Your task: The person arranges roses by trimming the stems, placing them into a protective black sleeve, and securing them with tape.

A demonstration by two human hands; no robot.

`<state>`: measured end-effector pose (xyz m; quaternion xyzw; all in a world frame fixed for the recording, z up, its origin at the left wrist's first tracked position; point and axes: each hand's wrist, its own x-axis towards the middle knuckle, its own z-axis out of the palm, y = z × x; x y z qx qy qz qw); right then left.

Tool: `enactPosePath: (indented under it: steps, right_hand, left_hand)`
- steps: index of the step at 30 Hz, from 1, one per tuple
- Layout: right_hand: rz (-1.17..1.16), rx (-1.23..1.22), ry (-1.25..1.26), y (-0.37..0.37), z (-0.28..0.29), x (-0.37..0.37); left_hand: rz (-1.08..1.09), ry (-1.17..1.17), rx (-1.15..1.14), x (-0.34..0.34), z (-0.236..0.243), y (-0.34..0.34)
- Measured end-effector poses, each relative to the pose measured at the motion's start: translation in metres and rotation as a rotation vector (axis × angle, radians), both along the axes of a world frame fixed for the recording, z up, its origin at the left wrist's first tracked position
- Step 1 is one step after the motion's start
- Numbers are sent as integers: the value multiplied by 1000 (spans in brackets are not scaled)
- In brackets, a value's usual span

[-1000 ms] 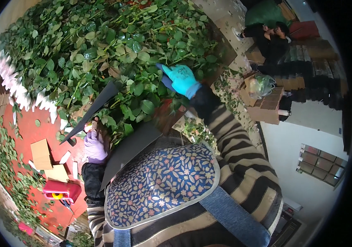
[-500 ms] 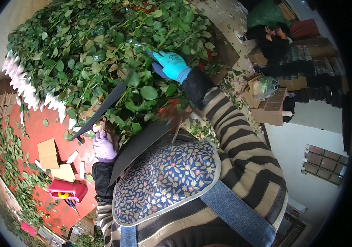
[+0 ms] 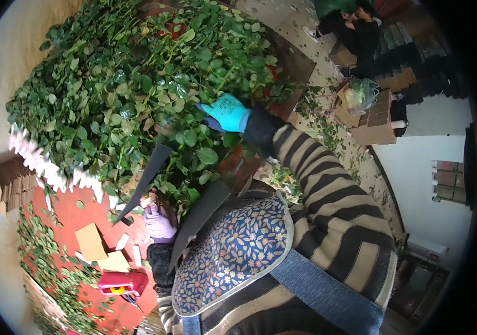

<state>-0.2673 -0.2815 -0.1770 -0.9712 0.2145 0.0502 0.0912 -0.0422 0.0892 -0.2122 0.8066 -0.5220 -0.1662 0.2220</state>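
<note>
While piled green leafy stems (image 3: 138, 100) seem mostly left at ten o'clock, lilac-gloved left grip (image 3: 160, 225) and teal-gloved right grip (image 3: 224, 113) can't be read.

Red table (image 3: 65, 207) brightly lit; small glints on leaves (image 3: 110, 120); upper right dimmer; edges bent, corners black.

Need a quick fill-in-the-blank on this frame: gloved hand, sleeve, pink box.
1. The turquoise-gloved hand at the leafy green stems is the person's ____ one.
2. The beige-and-black fabric sleeve is patterned with ____.
3. The bright pink box rests on a flat, leaf-littered work surface coloured ____.

Missing words: right; stripes; red.
</note>
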Motion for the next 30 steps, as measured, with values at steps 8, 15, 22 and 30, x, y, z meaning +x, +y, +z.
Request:
enactPosePath:
  steps: [8, 15, 22, 30]
  right_hand:
    - [-42, -107, -64, -9, -13, 8]
    - [-50, 236, -193, -31, 41, 17]
    - [-406, 1035, -520, -8, 136, -8]
    - [632, 793, -59, 118, 149, 117]
  left_hand:
    - [-203, -300, -196, -11, 26, -17]
    - [-272, -385, -90, -1, 26, -13]
    - [-221, -146, -127, 2, 53, -30]
    - [110, -193, -64, -5, 66, 62]
